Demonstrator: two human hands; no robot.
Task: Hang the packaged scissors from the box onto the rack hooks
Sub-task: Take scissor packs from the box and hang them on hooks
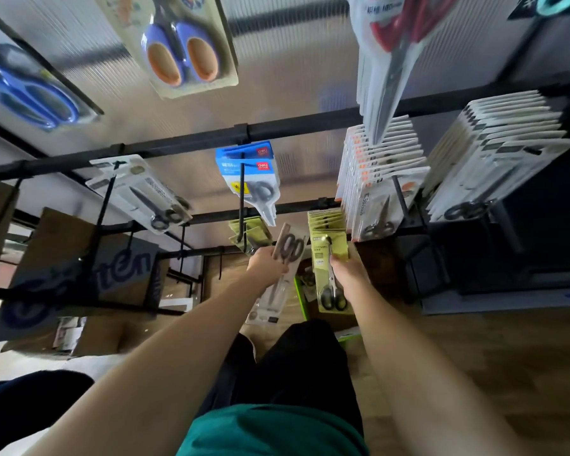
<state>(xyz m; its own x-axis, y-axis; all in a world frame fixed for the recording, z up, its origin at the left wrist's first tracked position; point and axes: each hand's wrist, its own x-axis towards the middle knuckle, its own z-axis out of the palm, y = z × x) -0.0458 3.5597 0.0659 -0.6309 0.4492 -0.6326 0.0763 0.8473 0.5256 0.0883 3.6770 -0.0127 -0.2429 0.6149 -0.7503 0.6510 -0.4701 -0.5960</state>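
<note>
Reaching down toward the low rows of the black metal rack (191,144), both hands are busy with packages. The left hand (266,264) has its fingers curled round a grey-white carded pack of black-handled scissors (285,258), which is tilted and lies just beside a long black hook (242,199) of the rack. The right hand (348,268) pinches the upper part of a yellow-green carded pack of scissors (330,278) with black handles, whose top touches a stack of the same yellow-green packs (324,222) hanging on the lowest bar. Below the hands, on the wooden floor (474,350), a bright green box (299,292) is partly visible; what is inside is too hidden to tell. Above, a blue-headed pack of scissors (249,172) hangs on the long hook, and thick rows of white packs (375,172) hang toward the right edge of the rack.
</note>
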